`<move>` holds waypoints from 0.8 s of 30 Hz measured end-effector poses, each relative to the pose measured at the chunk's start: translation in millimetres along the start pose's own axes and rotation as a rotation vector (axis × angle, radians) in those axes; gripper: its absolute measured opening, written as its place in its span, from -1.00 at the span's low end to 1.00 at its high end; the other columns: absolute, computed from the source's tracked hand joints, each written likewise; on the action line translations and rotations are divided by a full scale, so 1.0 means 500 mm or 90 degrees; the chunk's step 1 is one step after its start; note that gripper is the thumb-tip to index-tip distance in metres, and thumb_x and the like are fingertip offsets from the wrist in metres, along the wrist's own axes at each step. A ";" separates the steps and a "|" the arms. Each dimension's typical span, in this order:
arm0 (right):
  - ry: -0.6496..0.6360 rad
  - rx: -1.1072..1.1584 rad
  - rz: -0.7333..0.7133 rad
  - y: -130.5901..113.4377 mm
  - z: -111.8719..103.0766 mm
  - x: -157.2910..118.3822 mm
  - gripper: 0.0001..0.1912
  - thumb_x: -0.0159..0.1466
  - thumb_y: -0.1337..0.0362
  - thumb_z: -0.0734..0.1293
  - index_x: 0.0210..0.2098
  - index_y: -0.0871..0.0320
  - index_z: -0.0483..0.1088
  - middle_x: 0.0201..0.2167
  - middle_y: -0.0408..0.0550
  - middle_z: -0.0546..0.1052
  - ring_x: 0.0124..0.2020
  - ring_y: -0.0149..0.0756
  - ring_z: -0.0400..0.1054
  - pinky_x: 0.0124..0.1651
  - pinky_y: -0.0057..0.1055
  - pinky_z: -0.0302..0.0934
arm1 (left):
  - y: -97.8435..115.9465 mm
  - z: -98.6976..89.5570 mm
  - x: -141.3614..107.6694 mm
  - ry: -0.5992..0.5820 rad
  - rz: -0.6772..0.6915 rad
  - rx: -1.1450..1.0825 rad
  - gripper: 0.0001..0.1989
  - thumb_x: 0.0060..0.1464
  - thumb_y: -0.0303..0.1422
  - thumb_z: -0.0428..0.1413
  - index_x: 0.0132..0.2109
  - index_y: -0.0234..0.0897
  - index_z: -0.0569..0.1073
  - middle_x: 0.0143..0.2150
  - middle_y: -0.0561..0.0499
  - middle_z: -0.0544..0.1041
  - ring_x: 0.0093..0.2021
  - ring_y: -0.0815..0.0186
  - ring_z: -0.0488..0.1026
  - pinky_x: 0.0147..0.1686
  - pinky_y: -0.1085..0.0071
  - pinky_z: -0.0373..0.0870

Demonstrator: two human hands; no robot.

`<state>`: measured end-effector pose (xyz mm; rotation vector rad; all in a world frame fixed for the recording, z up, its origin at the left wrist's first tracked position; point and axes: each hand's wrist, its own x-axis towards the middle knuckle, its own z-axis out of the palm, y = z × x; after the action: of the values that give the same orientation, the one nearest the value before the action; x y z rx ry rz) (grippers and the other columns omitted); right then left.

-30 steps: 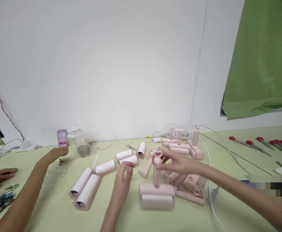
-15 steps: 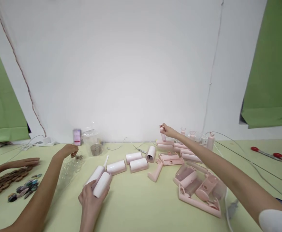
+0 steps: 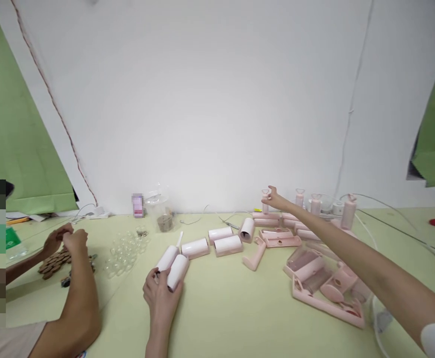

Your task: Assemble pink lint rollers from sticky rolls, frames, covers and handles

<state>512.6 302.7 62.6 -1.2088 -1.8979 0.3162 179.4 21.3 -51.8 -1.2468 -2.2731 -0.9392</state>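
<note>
My left hand [image 3: 162,294] is wrapped round the near end of a white cylinder [image 3: 178,271], its fingers also touching a second white cylinder [image 3: 167,257] beside it. At the back, a small pink bottle [image 3: 265,205] with a loop on top stands upright near the wall. My right hand [image 3: 276,200] is beside that bottle, thumb and forefinger apart. More white cylinders [image 3: 195,247] lie in a bent row between my hands. Under my right forearm are pink holders [image 3: 280,239] and a heap of pink parts [image 3: 308,271].
At the left, another person's hands [image 3: 76,241] are over brown discs [image 3: 55,261], near clear round pieces [image 3: 122,256]. A phone [image 3: 138,206] and a clear bag [image 3: 161,214] stand by the wall. More pink bottles [image 3: 349,213] and cables [image 3: 368,233] are at the right.
My right hand's fingers have spread from the pink bottle, which now stands by the wall. My left hand stays on the white cylinders. The other person's hands have come together; the view has turned left.
</note>
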 end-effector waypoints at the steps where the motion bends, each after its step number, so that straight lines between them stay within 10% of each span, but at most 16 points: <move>1: 0.032 0.008 -0.009 -0.012 -0.001 -0.009 -0.62 0.24 0.27 0.23 0.04 0.19 0.17 0.03 0.05 0.27 -0.04 -0.13 0.24 -0.05 -0.06 0.16 | 0.000 -0.003 -0.002 -0.006 0.009 -0.018 -0.73 -0.11 -0.35 0.07 -0.19 -0.29 0.42 -0.04 -0.18 0.15 -0.05 0.00 0.19 -0.06 0.07 0.19; 5: 0.144 0.049 -0.089 -0.069 0.001 -0.114 -0.48 0.23 0.30 0.16 0.14 0.28 -0.04 0.17 0.25 -0.04 0.21 0.01 -0.21 0.16 0.03 -0.18 | -0.014 -0.011 -0.026 -0.075 0.015 -0.187 -0.66 -0.14 -0.29 0.07 -0.14 -0.28 0.41 -0.12 -0.13 0.19 -0.08 0.05 0.25 -0.05 0.11 0.23; 8: 0.127 0.083 -0.149 -0.108 0.018 -0.274 -0.55 0.21 0.26 0.15 0.09 0.14 0.05 0.12 0.13 0.07 0.19 -0.11 -0.11 0.17 -0.09 -0.11 | -0.015 -0.024 -0.054 -0.180 -0.042 -0.348 -0.55 -0.15 -0.18 0.06 -0.07 -0.26 0.34 -0.15 -0.10 0.27 -0.08 0.05 0.30 -0.10 0.17 0.30; 11: -0.117 0.273 -0.113 -0.138 0.037 -0.445 -0.64 0.21 0.21 0.20 0.01 0.01 0.17 0.11 0.00 0.12 0.18 -0.14 -0.05 0.15 -0.14 -0.05 | 0.029 -0.052 -0.064 -0.212 -0.138 -0.434 -0.44 -0.17 -0.12 0.07 0.00 -0.23 0.20 -0.15 -0.08 0.33 -0.14 0.11 0.36 -0.18 0.22 0.34; 14: -0.325 0.590 0.173 -0.154 0.045 -0.546 -0.59 0.18 0.14 0.25 0.03 -0.02 0.18 0.16 -0.02 0.11 0.09 -0.16 0.13 0.04 -0.21 0.13 | 0.123 -0.076 -0.037 -0.285 -0.139 -0.517 -0.41 -0.25 -0.11 0.16 -0.09 -0.27 0.19 -0.13 -0.13 0.32 -0.10 0.14 0.35 -0.16 0.29 0.34; 20: -0.318 1.056 0.533 -0.142 0.022 -0.521 -0.52 0.14 -0.07 0.19 -0.11 0.15 0.31 -0.08 0.05 0.40 -0.10 -0.19 0.32 -0.06 -0.21 0.19 | 0.335 -0.050 0.028 -0.758 -0.039 -0.597 -0.51 -0.16 0.00 0.09 -0.21 -0.27 0.26 -0.37 0.00 0.37 -0.42 0.28 0.42 -0.63 0.45 0.38; 24: -0.338 1.139 0.620 -0.138 0.007 -0.501 -0.55 0.10 -0.10 0.20 -0.21 0.10 0.35 -0.34 -0.06 0.50 -0.23 -0.17 0.36 -0.18 -0.19 0.24 | 0.416 -0.001 0.032 -0.859 0.019 -0.549 -0.55 -0.30 0.00 0.18 -0.41 -0.31 0.38 -0.63 0.08 0.34 -0.70 0.30 0.32 -0.85 0.49 0.14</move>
<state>511.9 58.8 -27.4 -0.5319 -0.4679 2.3252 346.6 109.9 35.4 -2.9674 -2.7095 -1.3666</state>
